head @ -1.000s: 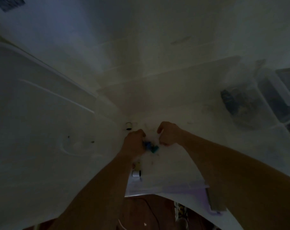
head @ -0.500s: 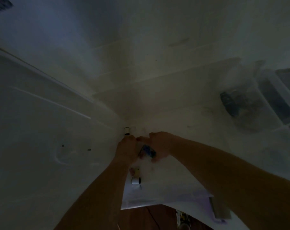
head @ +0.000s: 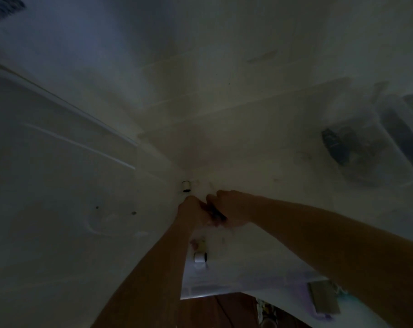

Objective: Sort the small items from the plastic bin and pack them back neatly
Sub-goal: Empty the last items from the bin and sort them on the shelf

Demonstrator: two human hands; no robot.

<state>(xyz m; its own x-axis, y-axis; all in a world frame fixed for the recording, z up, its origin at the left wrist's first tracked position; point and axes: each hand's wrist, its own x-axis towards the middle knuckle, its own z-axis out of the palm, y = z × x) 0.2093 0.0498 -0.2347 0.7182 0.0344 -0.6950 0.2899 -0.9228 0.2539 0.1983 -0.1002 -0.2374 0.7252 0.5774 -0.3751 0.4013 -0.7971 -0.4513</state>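
Note:
The scene is dim and blurred. My left hand [head: 193, 210] and my right hand [head: 232, 209] meet at the middle of a white surface, both curled round a small dark item [head: 217, 213] between them. A small white roll with a dark end [head: 186, 186] stands just beyond my left hand. Another small white roll [head: 200, 256] lies below the hands, beside a small pale yellowish item [head: 199, 243]. A clear plastic bin [head: 371, 147] with dark contents stands at the far right.
A large white lid or panel [head: 59, 174] covers the left side. The white surface's near edge [head: 200, 297] ends over a dark wood floor. A flat grey-brown piece [head: 323, 299] lies on purple paper at the lower right.
My hands have closed together over the small item, which showed blue earlier and is now mostly hidden. The view has shifted slightly; the rolls have stayed in place.

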